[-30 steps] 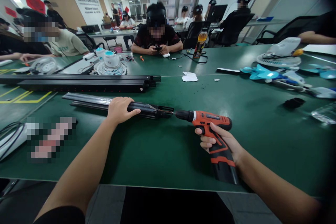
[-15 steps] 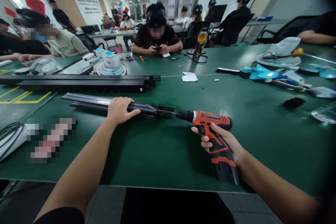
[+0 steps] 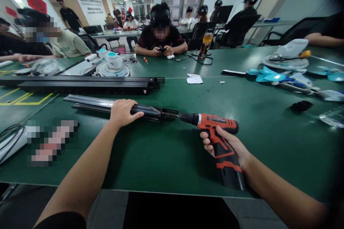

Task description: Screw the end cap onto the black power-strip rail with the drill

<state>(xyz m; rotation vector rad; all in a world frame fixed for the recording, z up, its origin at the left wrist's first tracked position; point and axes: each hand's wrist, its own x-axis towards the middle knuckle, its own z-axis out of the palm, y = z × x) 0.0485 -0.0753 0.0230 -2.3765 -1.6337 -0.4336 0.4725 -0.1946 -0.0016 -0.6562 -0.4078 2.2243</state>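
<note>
- The left hand (image 3: pixel 122 112), left of the frame's centre, is closed palm-down over a long, glossy black bar (image 3: pixel 147 110), its thumb pointing right along the top.
- This bar lies slightly slanted across the middle left of the frame, on a wide, smooth green tabletop (image 3: pixel 161 161), with a slotted black fitting (image 3: pixel 170 113) at its right end.
- The right hand (image 3: pixel 233 145), right of centre, has its fingers curled round the grip of an orange-and-black pistol-shaped power drill (image 3: pixel 216 121), thumb along the back.
- The drill stands right of the bar, battery end toward the lower right, black chuck (image 3: pixel 186 117) facing left. Its thin bit lines up with the slotted fitting; whether they touch cannot be told.
- Just above the bar, at middle left, lie two long, matte black rails (image 3: pixel 88 87), side by side.
- At upper left sits a white fan part with turquoise trim (image 3: pixel 114 68); at right are translucent blue fan blades (image 3: pixel 268 75).
- At upper centre, a dark-shirted person (image 3: pixel 161 37) leans over the table, both hands round a small black object (image 3: pixel 161 49).
</note>
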